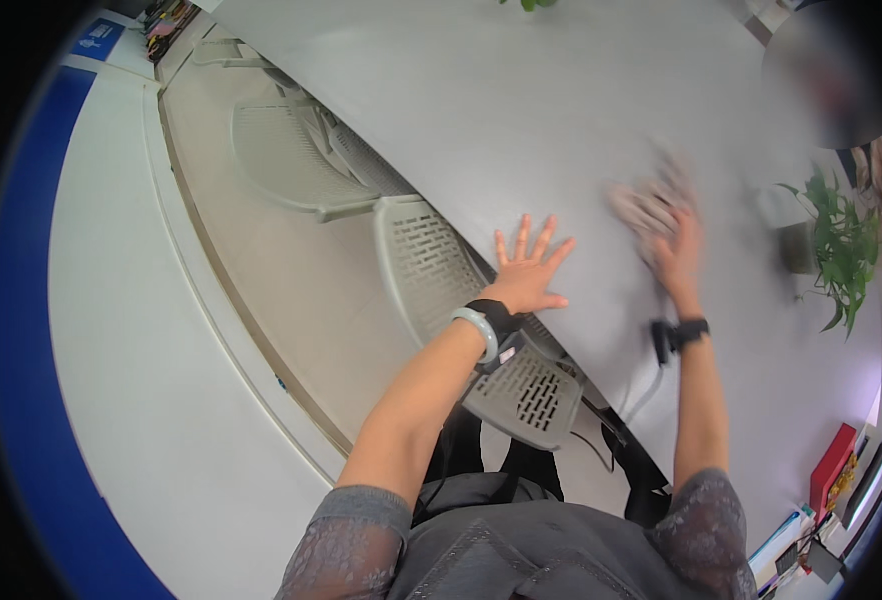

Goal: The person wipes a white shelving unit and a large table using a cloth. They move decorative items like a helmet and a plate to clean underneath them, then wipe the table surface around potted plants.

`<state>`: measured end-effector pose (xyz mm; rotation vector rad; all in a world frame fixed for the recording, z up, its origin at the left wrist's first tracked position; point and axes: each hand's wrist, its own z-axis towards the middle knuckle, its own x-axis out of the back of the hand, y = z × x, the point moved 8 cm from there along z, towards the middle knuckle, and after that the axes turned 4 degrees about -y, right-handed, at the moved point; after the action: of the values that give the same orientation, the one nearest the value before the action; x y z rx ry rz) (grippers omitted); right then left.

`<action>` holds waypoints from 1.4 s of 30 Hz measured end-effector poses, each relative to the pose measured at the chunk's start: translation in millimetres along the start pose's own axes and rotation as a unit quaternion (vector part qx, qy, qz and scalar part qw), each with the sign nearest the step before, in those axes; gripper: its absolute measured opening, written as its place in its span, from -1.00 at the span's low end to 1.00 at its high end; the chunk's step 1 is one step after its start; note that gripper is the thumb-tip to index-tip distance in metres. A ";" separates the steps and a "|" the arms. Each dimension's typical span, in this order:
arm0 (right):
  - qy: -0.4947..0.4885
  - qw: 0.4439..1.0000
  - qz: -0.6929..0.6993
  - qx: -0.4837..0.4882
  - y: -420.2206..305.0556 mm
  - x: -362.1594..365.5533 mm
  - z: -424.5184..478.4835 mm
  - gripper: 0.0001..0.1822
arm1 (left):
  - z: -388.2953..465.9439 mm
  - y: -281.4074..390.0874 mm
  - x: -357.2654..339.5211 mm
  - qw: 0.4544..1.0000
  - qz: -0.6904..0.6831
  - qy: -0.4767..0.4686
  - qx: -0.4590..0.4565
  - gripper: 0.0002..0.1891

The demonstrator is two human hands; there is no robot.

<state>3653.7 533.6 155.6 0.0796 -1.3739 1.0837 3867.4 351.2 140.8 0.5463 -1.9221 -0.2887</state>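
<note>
My left hand (pixel 525 276) lies on the grey tabletop (pixel 516 97) near its edge, fingers spread wide and holding nothing. A pale bangle (pixel 478 330) and a black wrist strap (pixel 495 311) circle that wrist. Further onto the table, my right hand (pixel 681 251) is on a crumpled, light pinkish-brown cloth (pixel 647 208). Motion blurs both the cloth and the hand, and some of the fingers are hard to make out. Around the right wrist runs a black strap (pixel 692 331) with a small dark device and a pale cable.
Perforated pale plastic chairs (pixel 426 255) line the table's left edge. A trailing potted plant (pixel 835 240) stands at the right. Beyond it, a red box (pixel 833 461) sits among stationery. A white counter (pixel 163 322) with a blue border curves along the left.
</note>
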 end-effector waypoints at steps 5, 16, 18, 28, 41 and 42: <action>0.052 0.891 -0.197 -0.405 89.8 94.4 -185.8 -0.24 | -50.5 -8.5 42.6 0.981 -0.126 -0.083 -0.122 -0.27; -0.086 0.987 -0.116 -0.064 -197.9 -90.0 -60.4 -0.29 | -182.0 -37.6 45.4 0.979 0.129 0.101 -0.120 -0.55; -0.090 0.987 -0.118 -0.060 -211.5 -100.9 -51.0 -0.33 | -184.0 -39.0 45.4 0.977 0.139 0.114 -0.118 -0.59; 0.060 0.896 -0.143 -0.417 -12.0 121.8 -291.4 -0.30 | -193.0 -33.4 47.4 0.970 0.120 0.119 -0.174 -0.76; -0.086 0.956 -0.177 -0.216 -148.6 -1.5 -189.3 -0.28 | -174.8 -15.1 40.3 0.970 0.132 0.124 -0.165 -0.81; -0.092 0.972 -0.153 -0.152 -159.3 -0.3 -183.3 -0.28 | -172.2 -7.4 40.2 0.973 0.115 0.105 -0.172 -0.79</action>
<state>3892.8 559.6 189.7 0.1650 -1.6184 0.6126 4013.2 333.2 239.4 0.1168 -1.6624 -0.3868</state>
